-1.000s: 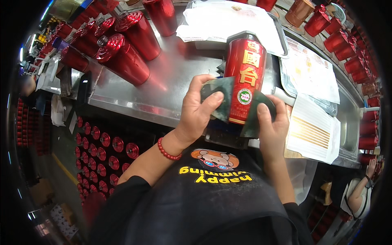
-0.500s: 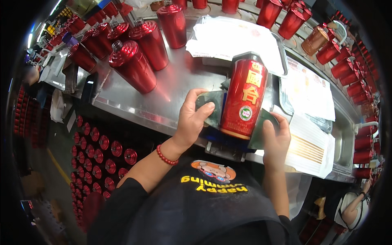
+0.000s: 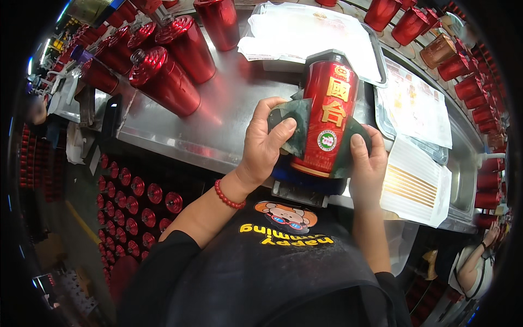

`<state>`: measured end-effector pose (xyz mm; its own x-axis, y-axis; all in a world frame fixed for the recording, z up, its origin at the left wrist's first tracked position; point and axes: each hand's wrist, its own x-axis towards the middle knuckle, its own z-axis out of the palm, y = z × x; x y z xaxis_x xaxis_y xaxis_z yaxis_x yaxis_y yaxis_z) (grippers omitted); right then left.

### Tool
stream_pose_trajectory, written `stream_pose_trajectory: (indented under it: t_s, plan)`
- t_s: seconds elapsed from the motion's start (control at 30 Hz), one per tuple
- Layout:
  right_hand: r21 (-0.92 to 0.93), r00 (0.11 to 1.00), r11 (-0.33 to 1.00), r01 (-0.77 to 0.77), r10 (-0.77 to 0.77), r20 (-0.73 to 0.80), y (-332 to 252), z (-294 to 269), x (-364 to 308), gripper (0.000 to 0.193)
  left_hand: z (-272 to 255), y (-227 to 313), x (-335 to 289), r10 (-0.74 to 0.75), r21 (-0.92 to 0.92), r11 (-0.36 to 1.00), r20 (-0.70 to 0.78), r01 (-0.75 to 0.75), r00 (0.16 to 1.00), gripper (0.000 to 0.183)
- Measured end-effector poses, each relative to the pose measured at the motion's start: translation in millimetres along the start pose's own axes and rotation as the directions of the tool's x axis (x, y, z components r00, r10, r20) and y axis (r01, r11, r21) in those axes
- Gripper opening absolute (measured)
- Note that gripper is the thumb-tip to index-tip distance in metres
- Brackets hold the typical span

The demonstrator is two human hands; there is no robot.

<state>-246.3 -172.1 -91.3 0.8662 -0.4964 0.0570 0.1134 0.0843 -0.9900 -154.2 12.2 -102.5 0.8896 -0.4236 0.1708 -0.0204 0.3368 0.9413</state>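
A red bottle with gold lettering and a round green-and-white emblem rests tilted on a dark blue support. On its left side, my left hand pinches a dark green flexible sheet between thumb and fingers, and the sheet laps onto the bottle. My right hand grips the dark green sheet on the right, which lies against the bottle's other side. Whether the two sheets are one piece behind the bottle is hidden.
Several glossy red bottles stand on the metal table at the left. White printed sheets lie in a tray behind; a striped sheet lies at right, before a sink. More red bottles fill the floor at left.
Both hands have brought the green sheets inward, so they now cover more of the bottle's sides. The whole view has shifted slightly.
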Motion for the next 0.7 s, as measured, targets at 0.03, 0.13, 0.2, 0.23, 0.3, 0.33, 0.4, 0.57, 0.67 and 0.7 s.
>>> stream_pose_trajectory:
  t_s: [0.03, 0.13, 0.2, 0.23, 0.3, 0.33, 0.4, 0.57, 0.67, 0.7]
  plan:
    - [-0.101, 0.999, 0.994, 0.04, -0.04, 0.004, -4.3, -4.0, 0.8, 0.027, -1.6, -0.3, -1.1, -0.002, 0.009, 1.0, -0.009, 0.002, 1.0, 0.031]
    - [-0.353, 0.96, 0.9, 0.256, -0.28, -0.018, -20.9, -7.1, 2.4, 0.019, -4.1, -3.2, -2.0, -0.01, 0.016, 1.0, -0.026, 0.01, 1.0, 0.031]
    - [-0.64, 0.703, 0.37, 0.674, -0.587, 0.401, -47.8, 4.5, 8.6, 0.022, -4.8, -2.9, -1.9, -0.02, -0.005, 1.0, -0.039, 0.02, 0.999, 0.03]
    - [-0.609, 0.539, 0.114, 0.785, -0.61, 0.58, -56.2, 13.9, 8.1, 0.026, -6.1, -2.8, -3.0, -0.022, 0.002, 1.0, -0.046, 0.023, 0.999, 0.03]
    - [-0.503, 0.523, 0.175, 0.846, -0.456, 0.72, -52.9, 19.2, -10.2, 0.043, -11.9, -0.8, -4.5, -0.011, 0.015, 1.0, -0.07, 0.012, 0.998, 0.03]
    - [-0.461, 0.521, 0.244, 0.854, -0.429, 0.738, -54.9, 19.1, -16.5, 0.034, -11.1, 0.8, -5.3, -0.022, -0.021, 1.0, -0.097, 0.02, 0.995, 0.03]
    - [-0.432, 0.718, 0.611, 0.664, -0.36, 0.596, -58.8, 7.8, -20.6, 0.025, -10.8, 7.0, -8.1, -0.033, -0.018, 0.999, -0.069, 0.032, 0.997, 0.031]
    - [-0.051, 0.995, 0.998, 0.043, -0.038, 0.089, -45.4, 11.8, 15.9, 0.018, 16.0, 24.3, 20.9, 0.063, 0.164, 0.982, 0.166, -0.091, 0.984, 0.033]
    - [-0.11, 0.993, 0.989, 0.101, -0.094, 0.065, -30.9, 13.3, 31.2, 0.019, 12.5, 15.7, 37.0, 0.052, 0.117, 0.991, 0.107, -0.065, 0.993, 0.032]
    - [-0.119, 0.994, 0.987, 0.103, -0.098, 0.045, -23.2, 11.6, 33.9, 0.019, 9.4, 10.4, 35.3, 0.028, 0.058, 0.998, 0.083, -0.033, 0.996, 0.032]
